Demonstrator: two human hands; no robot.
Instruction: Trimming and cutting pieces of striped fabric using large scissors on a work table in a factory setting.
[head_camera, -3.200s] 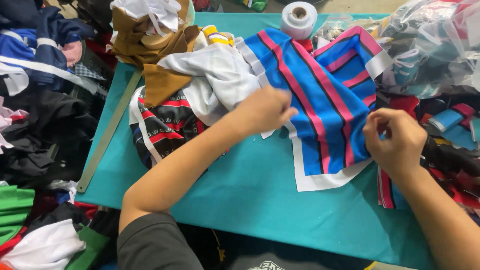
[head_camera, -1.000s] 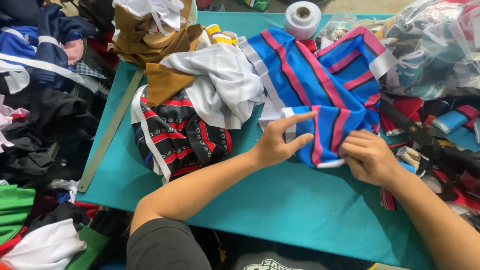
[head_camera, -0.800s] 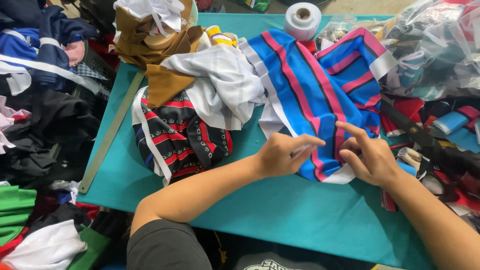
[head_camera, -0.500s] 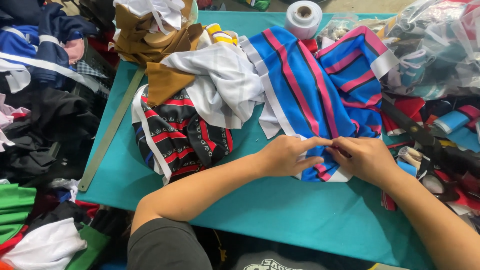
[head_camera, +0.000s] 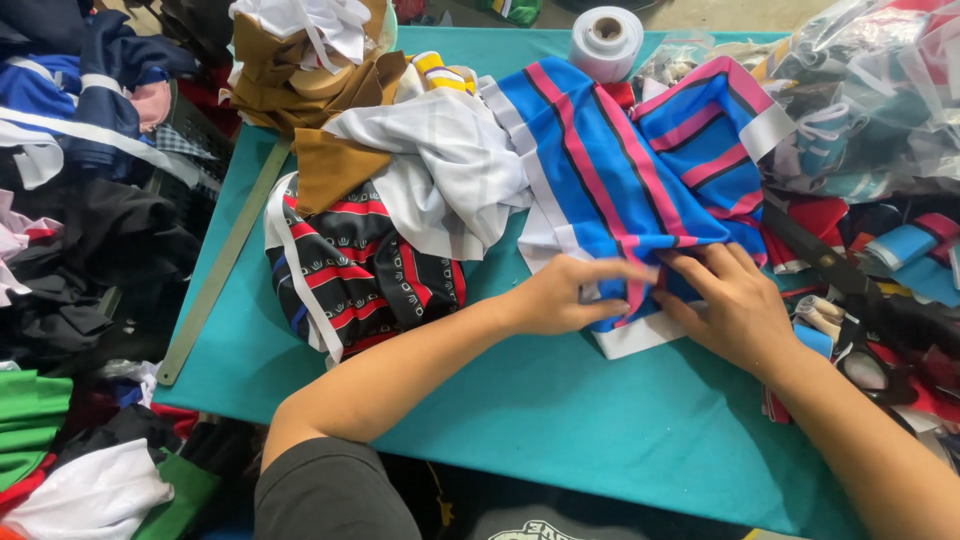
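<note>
Head view: at centre, the left hand (head_camera: 560, 295) and right hand (head_camera: 725, 305) pinch the lower hem of the blue-and-pink striped garment (head_camera: 610, 170), fingertips almost meeting. Bare teal table (head_camera: 560, 420) lies open toward 6 o'clock. Half a second ago the hem lay lower. A smooth white tape roll (head_camera: 605, 40) stands at 12.

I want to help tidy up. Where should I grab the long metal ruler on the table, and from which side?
Probably the metal ruler is best pinched at its near end, coming from the table's left edge. That end lies bare on the teal table, while its far end runs under the brown cloth.
</note>
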